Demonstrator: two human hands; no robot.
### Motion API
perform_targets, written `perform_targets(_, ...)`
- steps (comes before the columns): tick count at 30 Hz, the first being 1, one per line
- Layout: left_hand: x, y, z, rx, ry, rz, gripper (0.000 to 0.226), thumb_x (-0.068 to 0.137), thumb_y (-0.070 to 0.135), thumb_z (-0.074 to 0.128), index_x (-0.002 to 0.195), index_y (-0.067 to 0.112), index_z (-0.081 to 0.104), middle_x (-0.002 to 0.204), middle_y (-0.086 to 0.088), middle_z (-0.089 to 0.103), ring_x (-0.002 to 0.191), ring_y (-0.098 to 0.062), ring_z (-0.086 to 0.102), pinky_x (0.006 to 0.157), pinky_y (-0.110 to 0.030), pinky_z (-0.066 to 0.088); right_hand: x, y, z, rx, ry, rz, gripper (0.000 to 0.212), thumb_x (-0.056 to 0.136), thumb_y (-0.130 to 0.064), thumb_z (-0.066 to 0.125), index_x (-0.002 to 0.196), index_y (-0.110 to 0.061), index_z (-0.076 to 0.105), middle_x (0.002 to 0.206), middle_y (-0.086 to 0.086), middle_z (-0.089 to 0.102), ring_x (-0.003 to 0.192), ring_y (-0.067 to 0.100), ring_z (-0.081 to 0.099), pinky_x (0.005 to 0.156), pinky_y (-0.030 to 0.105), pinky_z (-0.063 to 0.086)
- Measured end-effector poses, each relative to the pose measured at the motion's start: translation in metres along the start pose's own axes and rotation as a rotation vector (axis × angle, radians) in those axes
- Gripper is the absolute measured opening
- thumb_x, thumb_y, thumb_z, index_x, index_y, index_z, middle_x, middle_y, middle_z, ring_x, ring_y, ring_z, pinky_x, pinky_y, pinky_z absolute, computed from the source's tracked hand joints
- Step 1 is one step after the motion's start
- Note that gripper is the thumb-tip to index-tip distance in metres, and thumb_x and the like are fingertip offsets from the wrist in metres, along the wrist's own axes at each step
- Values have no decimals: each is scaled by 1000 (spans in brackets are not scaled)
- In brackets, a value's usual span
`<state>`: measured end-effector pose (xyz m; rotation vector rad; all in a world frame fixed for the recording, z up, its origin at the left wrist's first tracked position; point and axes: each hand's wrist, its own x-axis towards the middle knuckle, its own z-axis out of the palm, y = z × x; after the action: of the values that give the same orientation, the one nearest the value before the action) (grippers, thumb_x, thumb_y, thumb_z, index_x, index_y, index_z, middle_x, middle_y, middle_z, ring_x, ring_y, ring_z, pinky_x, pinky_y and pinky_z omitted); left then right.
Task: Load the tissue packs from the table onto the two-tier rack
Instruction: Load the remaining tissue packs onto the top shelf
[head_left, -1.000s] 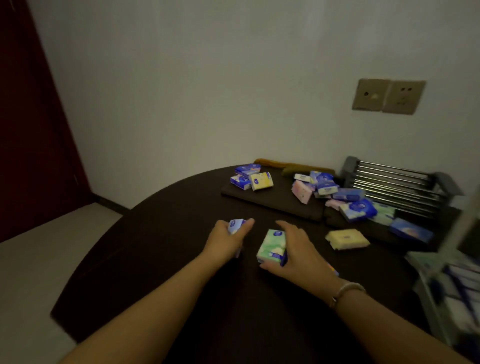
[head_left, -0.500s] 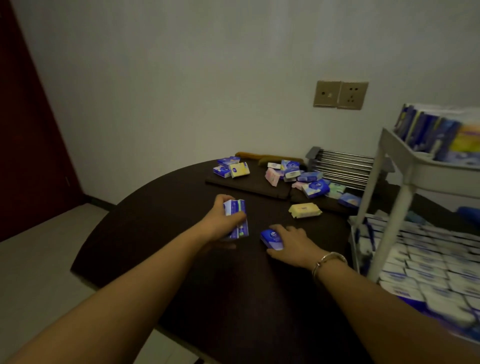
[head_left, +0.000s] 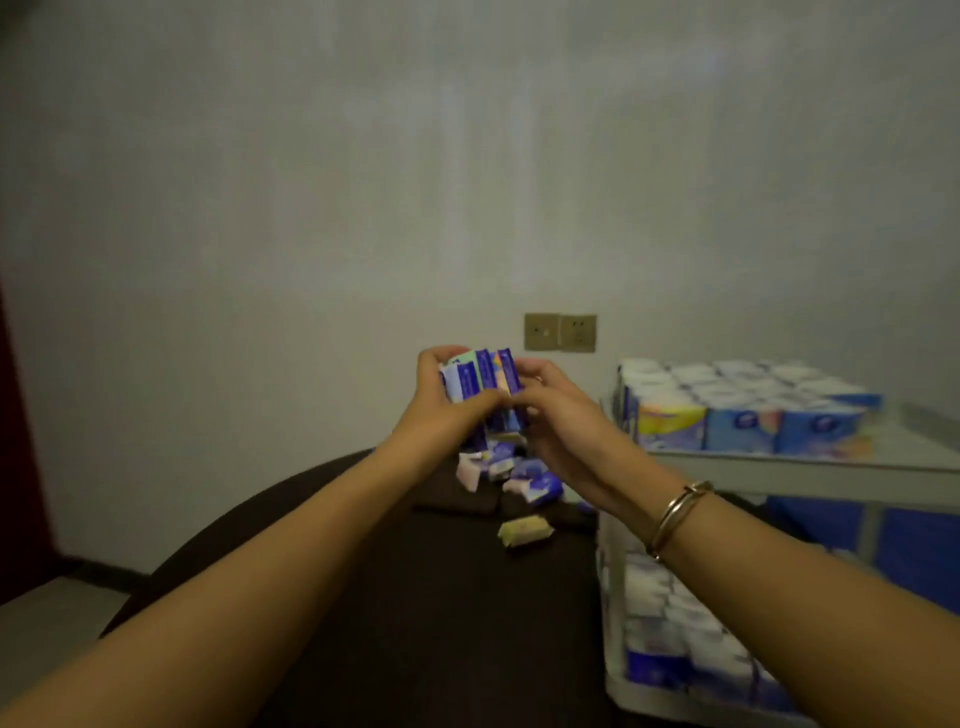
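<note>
A bunch of tissue packs is held upright in the air between both hands, above the far part of the dark surface and level with the rack's upper tier. The left hand wraps the bunch from the left, its fingers curled over the top edge and its thumb across the front. The right hand closes on the bunch from the right, fingers bent round the side; the lower ends of the packs are hidden behind the two thumbs. How many packs are in the bunch is hard to tell, perhaps three or four, blue and pale green with a streak of orange.

Below the hands, loose packs lie in a blurred heap on a dark mat, partly covered by the right wrist. A yellow pack lies apart, nearer the camera. To the right stands the two-tier rack; its top tier carries rows of packs standing side by side, and the lower tier holds more, smeared and cut off by the picture's edge. A bracelet circles the right wrist. Two wall sockets sit on the wall behind.
</note>
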<state>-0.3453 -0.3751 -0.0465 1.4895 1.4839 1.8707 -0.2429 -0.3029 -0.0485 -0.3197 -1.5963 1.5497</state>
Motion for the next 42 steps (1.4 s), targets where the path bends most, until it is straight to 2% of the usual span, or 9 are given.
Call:
perform_targets(6, 11, 93, 67, -204, -285, -36, 32, 97, 19, 38, 127, 26, 34, 107, -3, 56, 80, -18, 62, 58, -28, 53, -33, -105, -54, -169, -1, -123, 24, 91, -31, 51, 99, -12, 63, 103, 15, 65, 97, 22, 61, 87, 32, 47)
perform_targets(11, 19, 126, 135, -469, -534, -87, 45, 98, 27, 20, 138, 22, 39, 125, -11, 59, 100, -25, 62, 84, -40, 51, -61, -153, -109, -258, 167, -127, 21, 86, -7, 63, 105, -8, 56, 98, 6, 64, 95, 20, 63, 86, 34, 52)
perform_targets(15, 24, 129, 199, -431, -679, -141, 50, 99, 32, 17, 148, 27, 24, 137, -10, 51, 110, -28, 56, 91, -44, 47, -79, -169, -157, -431, 295, -116, 24, 85, 13, 49, 79, -10, 53, 78, 8, 58, 78, 22, 60, 81, 41, 53)
perform_targets(19, 42, 105, 235, 11, -639, -22, 50, 101, 32, 24, 151, 25, 16, 149, -3, 39, 133, -23, 39, 111, -45, 22, -96, -173, -219, -381, 362, -11, 26, 86, 11, 45, 94, -12, 52, 84, 9, 56, 75, 19, 56, 68, 27, 47)
perform_targets(25, 52, 52, 229, 912, -780, 222, 42, 103, 26, 26, 135, 6, 45, 142, -11, 45, 120, -27, 49, 103, -35, 39, -105, -146, -264, -432, 359, 136, 33, 84, 16, 43, 105, -8, 51, 91, 15, 57, 74, 22, 59, 55, 24, 55)
perform_targets(30, 58, 45, 231, 986, -830, 192, 41, 104, 19, 22, 133, -1, 42, 145, -19, 37, 130, -28, 39, 110, -39, 29, -84, -124, -263, -380, 294, 130, 38, 78, 8, 57, 108, -10, 46, 106, 20, 56, 90, 28, 61, 75, 36, 53)
perform_targets(33, 55, 46, 230, 923, -764, 132, 41, 104, 15, 21, 135, -5, 38, 147, -20, 34, 132, -27, 36, 110, -36, 25, -76, -113, -259, -647, 156, 230, 63, 77, 0, 63, 129, -22, 36, 126, 15, 51, 112, 28, 56, 95, 40, 50)
perform_targets(38, 52, 48, 229, 903, -745, 125, 43, 105, 15, 20, 138, -6, 35, 150, -19, 30, 135, -25, 32, 110, -31, 19, -79, -128, -266, -1337, -62, 502, 95, 80, -49, 54, 150, -30, -7, 159, 0, -9, 146, 21, -6, 116, 38, 5)
perform_targets(42, 50, 48, 228, 812, -727, 104, 42, 104, 18, 24, 137, -4, 38, 147, -20, 35, 132, -28, 36, 106, -31, 25, -76, -133, -260, -1563, -107, 537, 97, 83, -53, 55, 150, -28, -10, 158, 1, -17, 145, 25, -14, 116, 48, 3)
